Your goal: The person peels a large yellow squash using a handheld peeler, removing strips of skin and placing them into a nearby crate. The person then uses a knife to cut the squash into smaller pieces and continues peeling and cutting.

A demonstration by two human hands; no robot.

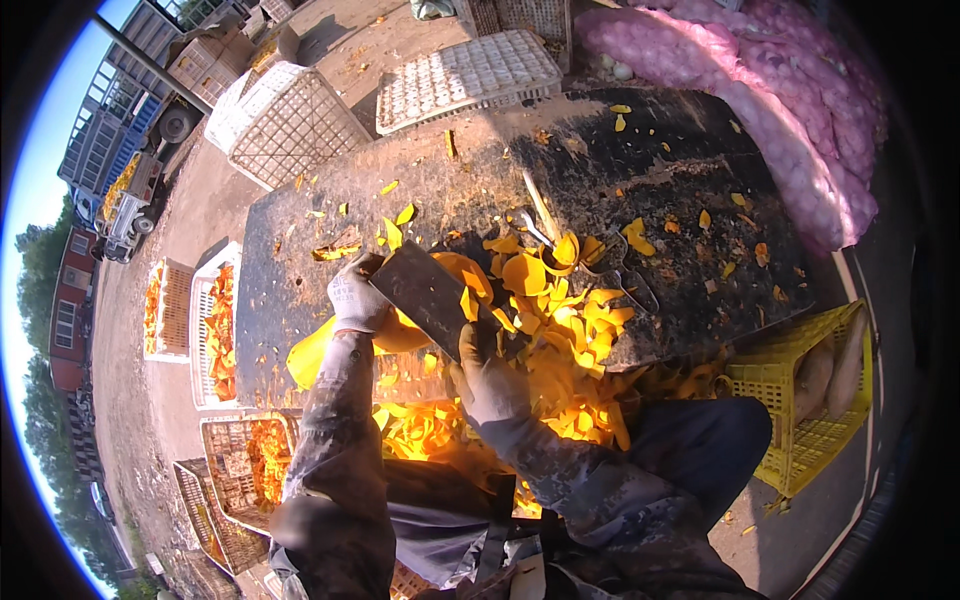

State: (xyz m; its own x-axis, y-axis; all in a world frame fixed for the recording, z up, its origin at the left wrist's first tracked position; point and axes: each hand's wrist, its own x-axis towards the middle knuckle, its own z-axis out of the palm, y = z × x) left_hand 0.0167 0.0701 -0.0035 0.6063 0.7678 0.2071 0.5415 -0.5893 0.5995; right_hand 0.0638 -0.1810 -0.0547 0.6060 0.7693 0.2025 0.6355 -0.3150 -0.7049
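A broad dark metal blade (431,292) slants between my hands over a peeled orange squash (397,335), hiding part of it. My left hand (356,294), in a pale glove with printing, is closed at the blade's upper-left end. At its lower-right end, my gloved right hand (491,382) grips with the thumb along the edge. A yellow-orange squash part (311,356) shows beside my left sleeve. Peel strips (577,322) are heaped right of the blade, and more peelings (420,429) lie below the table edge, in front of my legs.
Scissors (637,289) and a spoon (532,225) lie on the worn board table (675,187). A yellow crate (787,442) at right holds tan squashes (817,375). White crates (300,124) stand beyond the table and at left, some with orange pieces (221,330). Pink mesh sacks (787,112) lie far right.
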